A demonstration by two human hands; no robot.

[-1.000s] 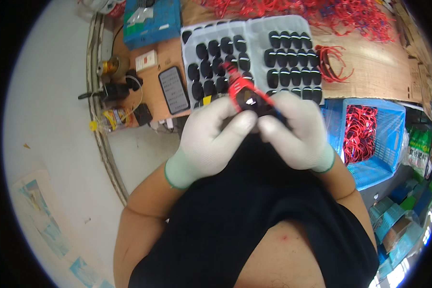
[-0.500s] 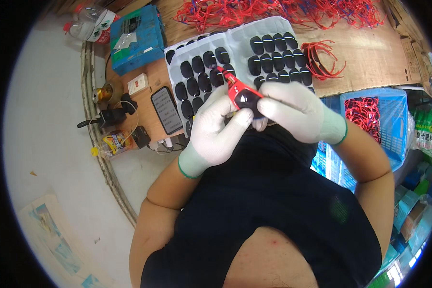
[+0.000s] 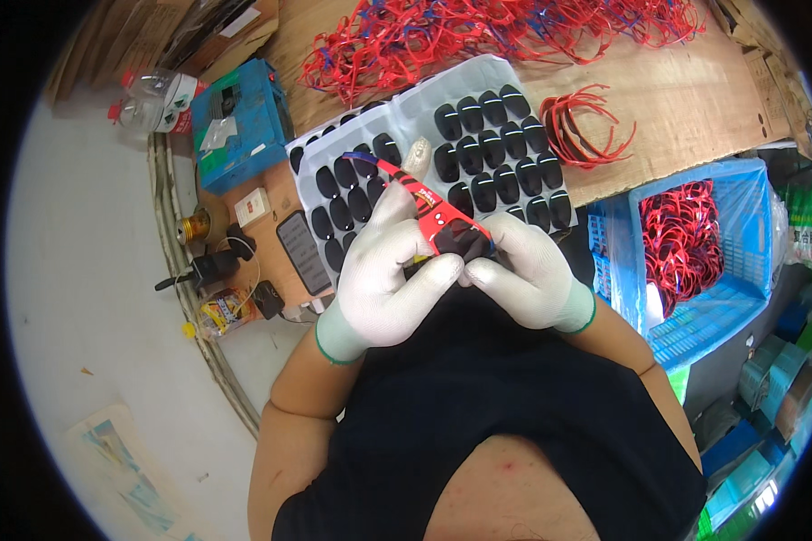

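Note:
In front of my chest, both hands wear white knit gloves with green-edged cuffs. A pair of red sunglasses (image 3: 431,209) with dark lenses is between them, one temple arm pointing up and away to the left. My left hand (image 3: 379,284) is closed around the left side of the frame, thumb at the lower edge of a lens. From the other side my right hand (image 3: 530,278) pinches the frame, its thumb near the left thumb. Fingers hide much of the front. Just beyond lie pale sheets (image 3: 415,113) bearing rows of dark lenses (image 3: 492,146).
A tangled heap of red frames (image 3: 478,41) covers the table's far side. A few red frames (image 3: 586,131) lie right of the sheets. Further right, a blue crate (image 3: 708,332) holds more. Leftward are a phone (image 3: 303,252), blue box (image 3: 241,126), bottle (image 3: 158,101) and can (image 3: 189,229).
My hands have come lower in the picture, the right moving left toward the other. The sunglasses have tilted, showing more of the temple arm. The whole view has shifted too.

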